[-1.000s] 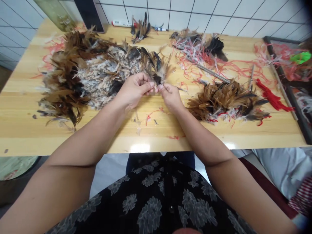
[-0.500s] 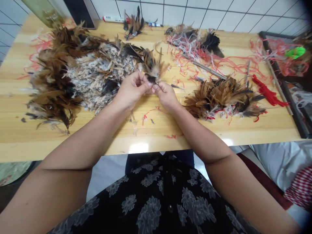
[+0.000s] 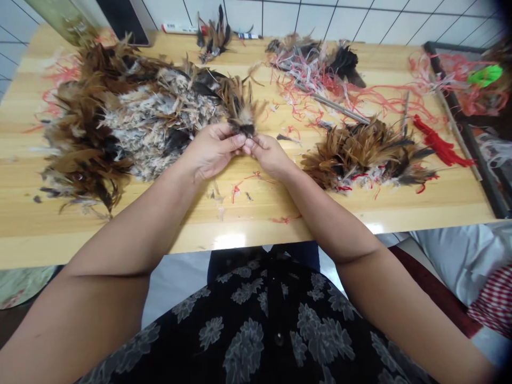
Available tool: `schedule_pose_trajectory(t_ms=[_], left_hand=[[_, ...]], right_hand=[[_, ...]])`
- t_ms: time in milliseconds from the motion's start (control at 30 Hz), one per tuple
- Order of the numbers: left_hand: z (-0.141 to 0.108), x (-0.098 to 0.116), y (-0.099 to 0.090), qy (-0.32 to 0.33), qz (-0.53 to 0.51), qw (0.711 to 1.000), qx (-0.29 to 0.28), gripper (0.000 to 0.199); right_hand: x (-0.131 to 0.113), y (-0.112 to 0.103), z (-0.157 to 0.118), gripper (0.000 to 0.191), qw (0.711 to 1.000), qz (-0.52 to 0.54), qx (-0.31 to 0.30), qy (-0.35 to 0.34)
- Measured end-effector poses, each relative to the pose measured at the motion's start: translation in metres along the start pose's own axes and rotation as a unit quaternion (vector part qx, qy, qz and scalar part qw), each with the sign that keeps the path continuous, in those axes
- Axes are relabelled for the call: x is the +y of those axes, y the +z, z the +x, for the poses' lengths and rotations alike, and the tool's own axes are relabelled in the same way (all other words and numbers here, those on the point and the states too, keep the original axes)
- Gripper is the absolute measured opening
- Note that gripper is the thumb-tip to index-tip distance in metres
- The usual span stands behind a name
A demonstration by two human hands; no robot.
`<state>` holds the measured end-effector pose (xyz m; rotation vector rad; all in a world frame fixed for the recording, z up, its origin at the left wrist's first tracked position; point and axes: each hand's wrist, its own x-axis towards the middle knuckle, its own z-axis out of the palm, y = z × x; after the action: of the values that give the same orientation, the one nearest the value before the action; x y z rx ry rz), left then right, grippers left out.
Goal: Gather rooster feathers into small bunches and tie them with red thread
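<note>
Between my two hands is a small bunch of brown and black feathers, its tips pointing away from me. My left hand pinches the bunch near its base with thumb and fingers. Close against it, my right hand is closed at the same base, its thumb meeting the left thumb. A big heap of loose feathers, pale in the middle and brown around, lies just left of and behind my left hand. Right of my right hand rests a row of brown feather bunches with red and white ties at their bases.
Red yarn strands lie at the right, before a dark-framed tray. Pink and white plastic strips and a thin stick are behind. A marker and a feather clump sit by the tiled wall.
The view has shifted slightly. Both hands still pinch the feather bunch; the fingertips have drawn a little closer together at its base, and the dark base has tilted slightly.
</note>
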<state>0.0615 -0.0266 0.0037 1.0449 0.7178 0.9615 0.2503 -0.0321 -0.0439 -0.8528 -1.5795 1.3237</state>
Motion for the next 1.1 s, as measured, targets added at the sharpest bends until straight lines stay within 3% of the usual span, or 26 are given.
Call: schedule_pose_trajectory(t_ms=[167, 300, 433, 767, 1100], left_hand=[[0.0, 0.002, 0.007, 0.002, -0.029, 0.998, 0.052, 0.046], [-0.002, 0.013, 0.013, -0.043, -0.103, 0.987, 0.118, 0.041], [-0.004, 0.02, 0.016, -0.081, -0.153, 0.974, 0.148, 0.038], [-0.008, 0.019, 0.03, -0.114, -0.187, 0.962, 0.16, 0.045], [-0.011, 0.017, 0.03, -0.122, -0.165, 0.968, 0.143, 0.046]], right_hand=[[-0.004, 0.003, 0.002, 0.064, 0.999, 0.037, 0.014, -0.005], [-0.003, -0.001, 0.005, 0.063, 0.996, 0.08, 0.031, -0.009], [-0.002, -0.003, 0.005, 0.065, 0.995, 0.081, 0.062, 0.006], [-0.002, -0.001, 0.003, 0.061, 0.995, 0.076, 0.065, 0.022], [0.012, 0.006, 0.006, 0.065, 0.997, 0.037, 0.064, 0.021]])
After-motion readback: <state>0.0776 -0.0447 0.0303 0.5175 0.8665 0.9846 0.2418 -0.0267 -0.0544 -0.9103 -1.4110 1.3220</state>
